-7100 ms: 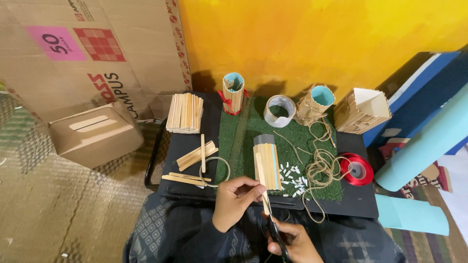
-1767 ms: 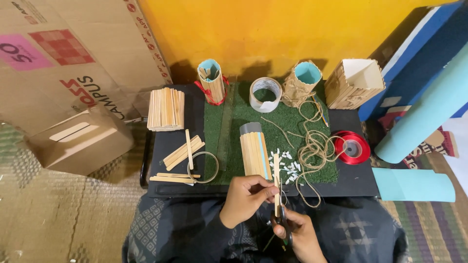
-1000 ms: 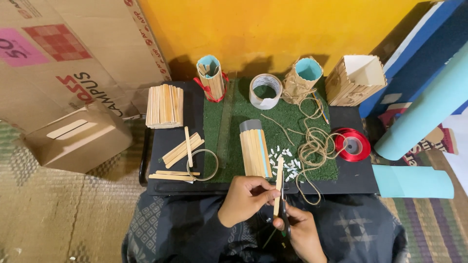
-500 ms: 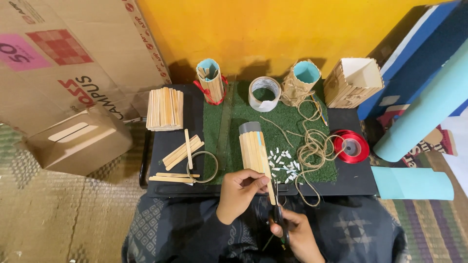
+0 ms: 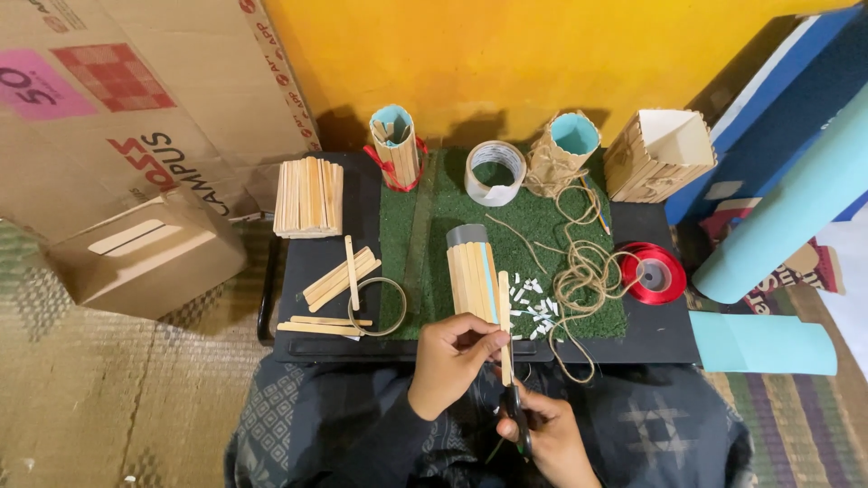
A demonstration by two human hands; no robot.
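1. A large flattened cardboard box [image 5: 136, 99] fills the 10 o'clock corner; it bears a pink square label, a red checked square and red and dark lettering. A smaller closed carton [image 5: 145, 258] lies below it at 9 o'clock, plain brown with two pale strips on top.
2. At 2 o'clock a dark blue box [image 5: 796, 99] leans on the yellow wall, with a small pale label on its face.
3. Stick-covered holders at 12 o'clock: three, namely a round one with a red tie [image 5: 396, 145], a twine-wrapped one [image 5: 562, 154] and a squarish one [image 5: 655, 154]. A fourth cylinder [image 5: 474, 271], half covered with sticks, lies on the green mat [image 5: 425, 226].
4. One tape roll [image 5: 495, 172], one red ribbon spool [image 5: 653, 271], one thin ring [image 5: 378, 305], one tangle of twine [image 5: 583, 276].
5. One stack of wooden sticks [image 5: 308, 194] sits at 11 o'clock; about six loose sticks lie below it.
6. The left hand [image 5: 452, 357] pinches a single upright wooden stick [image 5: 504, 325] between thumb and fingers at the black table's [image 5: 665, 330] near edge, at 6 o'clock.
7. The right hand [image 5: 547, 434] is closed around dark scissors [image 5: 517, 411], whose blades meet the stick's lower end; how far the blades gape is hard to make out.
8. Small white clippings [image 5: 533, 307] are too tiny to count. Two pale blue rolls at 3 o'clock are cut off by the frame.
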